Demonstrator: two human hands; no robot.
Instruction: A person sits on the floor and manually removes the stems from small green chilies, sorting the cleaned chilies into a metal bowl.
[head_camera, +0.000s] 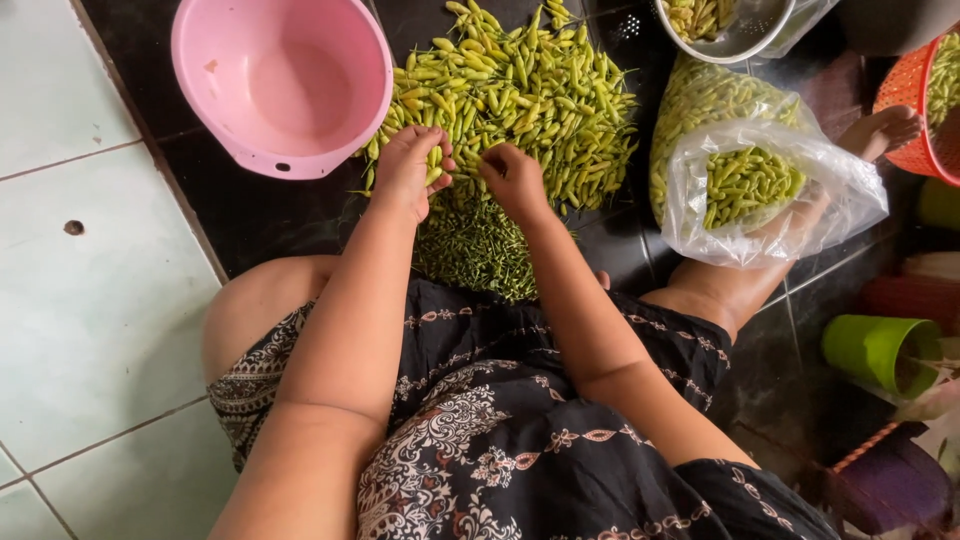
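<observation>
Nearest the camera, a dark patterned skirt (500, 440) covers the lap of a person sitting on the floor, both forearms reaching away over it. Just past the knees lies a small heap of thin green stems (475, 250) on the dark tiles. The left hand (410, 170) rests at the near edge of the pile of green-yellow chillies (530, 90), its fingers curled around a few pods. The right hand (513, 178) sits just beside it, fingers bent down onto the pile; it seems to pinch a single chilli, though the view from behind the knuckles hides the fingertips. To the right, a clear plastic bag (830, 200) of more chillies leans against the person's leg. Farther left stands an empty pink basin (280, 85), touching the pile; at the far right are a metal colander (740, 35) and an orange basket (905, 95).
</observation>
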